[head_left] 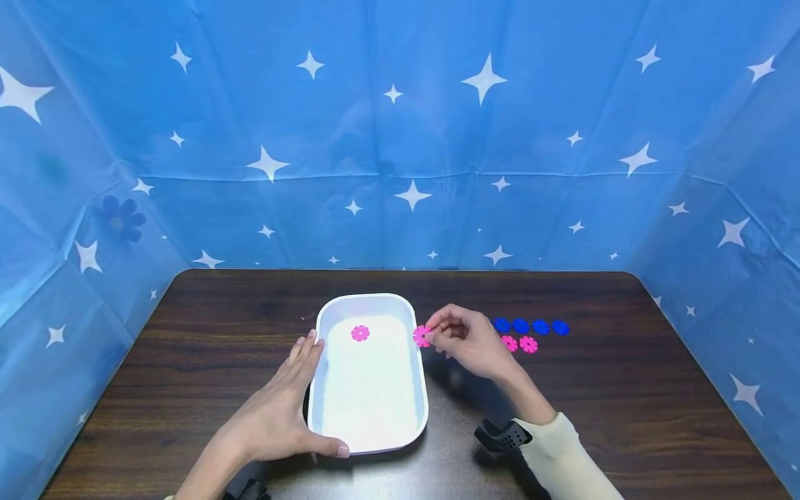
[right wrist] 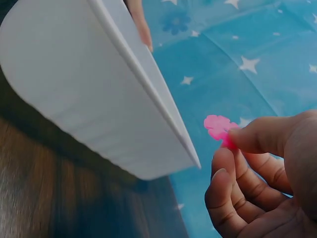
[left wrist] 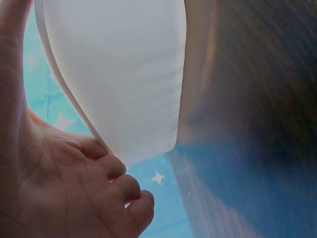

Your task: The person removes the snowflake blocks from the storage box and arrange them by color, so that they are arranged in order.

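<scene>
A pink flower-shaped disc [head_left: 421, 336] is pinched between the thumb and fingers of my right hand [head_left: 465, 340], over the right rim of a white tray [head_left: 421, 417]. The right wrist view shows the held disc [right wrist: 220, 129] standing out from the fingertips, beside the tray wall [right wrist: 89, 89]. Another pink disc [head_left: 360, 333] lies inside the tray near its far end. My left hand [head_left: 278, 410] rests on the tray's left side, its fingers extended along the rim and its thumb reaching along the near edge. In the left wrist view its fingertips [left wrist: 141, 208] are around the rim.
To the right of my right hand, several blue flower-shaped discs [head_left: 540, 326] lie in a row on the dark wooden table [head_left: 625, 417]. Pink discs [head_left: 528, 344] lie just in front of them. A blue star-patterned cloth [head_left: 400, 139] hangs behind and at both sides.
</scene>
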Tool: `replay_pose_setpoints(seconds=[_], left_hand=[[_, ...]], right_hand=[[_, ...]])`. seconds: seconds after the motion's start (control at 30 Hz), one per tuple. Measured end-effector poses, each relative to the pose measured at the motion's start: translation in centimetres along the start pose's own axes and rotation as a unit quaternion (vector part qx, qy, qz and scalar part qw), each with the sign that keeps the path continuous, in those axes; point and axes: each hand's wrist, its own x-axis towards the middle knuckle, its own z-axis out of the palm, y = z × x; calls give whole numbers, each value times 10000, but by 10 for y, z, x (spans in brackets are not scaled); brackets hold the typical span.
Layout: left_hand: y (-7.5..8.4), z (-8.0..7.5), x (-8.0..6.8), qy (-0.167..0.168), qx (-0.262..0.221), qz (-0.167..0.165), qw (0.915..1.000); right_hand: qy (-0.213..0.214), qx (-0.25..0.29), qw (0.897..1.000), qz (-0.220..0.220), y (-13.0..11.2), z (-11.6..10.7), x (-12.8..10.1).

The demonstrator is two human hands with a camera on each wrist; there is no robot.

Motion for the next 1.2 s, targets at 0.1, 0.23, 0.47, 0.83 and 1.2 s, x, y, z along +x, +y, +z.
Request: replay_pose_setpoints(seconds=[0.1,0.23,0.47,0.83,1.2], left_hand=[[0,0,0,-9,-5,-9,10000],[0,0,-1,-39,-19,-38,10000],[-1,-1,0,-40,5,-62,10000],[-1,-1,-1,5,-46,6,10000],[-1,-1,-1,-16,-66,29,10000]], right_hand=[[87,33,10000,34,6,-7,-3],[252,44,9996,110,14,-16,-8],[579,-102,9980,234,30,-35,-15],[1051,-438,9912,667,53,-68,-31],[1424,-602,9829,1001,76,-95,-46]])
